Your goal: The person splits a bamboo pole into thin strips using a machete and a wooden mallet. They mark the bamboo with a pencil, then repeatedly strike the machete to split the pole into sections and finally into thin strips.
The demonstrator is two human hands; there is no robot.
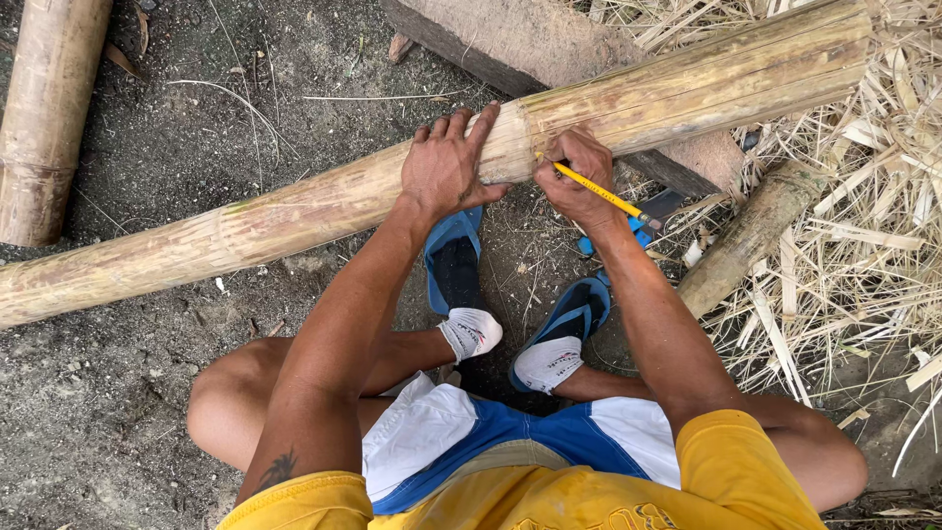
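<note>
A long pale bamboo pole (294, 211) lies slanted across the ground, its right end raised on a rough wooden block (549, 44). My left hand (446, 162) rests flat on top of the pole near a node, fingers spread. Just to its right, my right hand (579, 177) grips a yellow pencil (599, 194), with the tip touching the pole's surface. I squat over the pole, my feet in blue sandals (456, 255) below it.
A second bamboo pole (44, 108) lies at the upper left. A short thick stub of bamboo (751, 236) sits on the right among dry bamboo strips and shavings (863, 255). The ground is dark packed dirt (128, 393).
</note>
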